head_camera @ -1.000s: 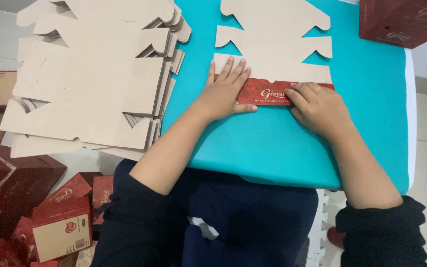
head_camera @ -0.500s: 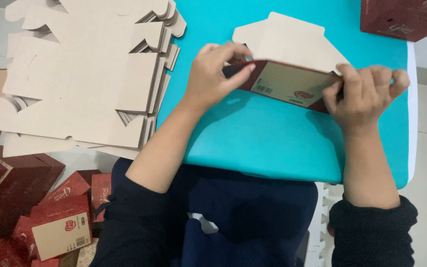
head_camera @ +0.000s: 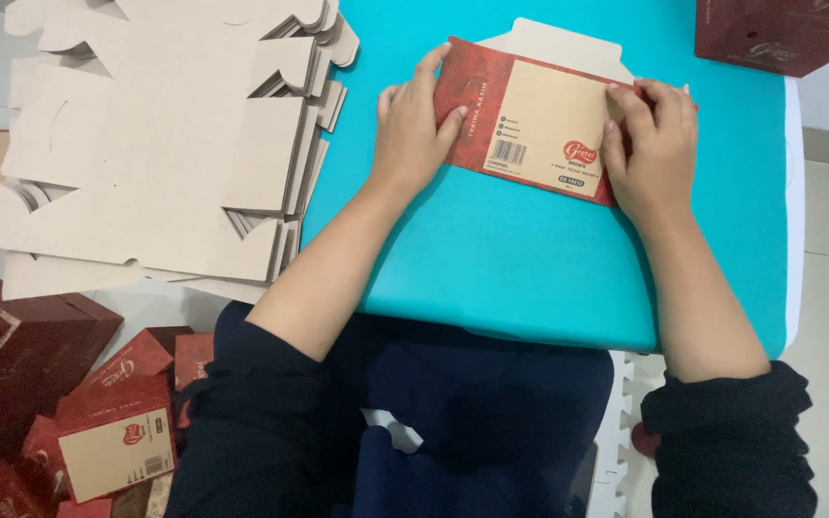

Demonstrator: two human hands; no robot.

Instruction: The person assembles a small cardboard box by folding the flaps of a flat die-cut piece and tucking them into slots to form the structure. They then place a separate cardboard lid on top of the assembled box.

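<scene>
A folded cardboard box blank [head_camera: 539, 120], dark red with a tan panel, lies flat on the turquoise table [head_camera: 530, 259]; a plain tan flap sticks out at its far edge. My left hand [head_camera: 413, 120] presses flat on its left end, fingers spread. On the blank's right end my right hand [head_camera: 652, 144] pushes down, fingers bent over the edge.
A stack of unfolded tan box blanks [head_camera: 155, 144] covers the table's left side. An assembled dark red box [head_camera: 779, 34] stands at the far right corner. Several red boxes [head_camera: 69, 412] lie on the floor at lower left. White floor tiles show at right.
The blank was a narrow folded strip pressed on the table, then was lifted and turned over. Now it lies flat again with its tan panel facing up, both hands pressing it.
</scene>
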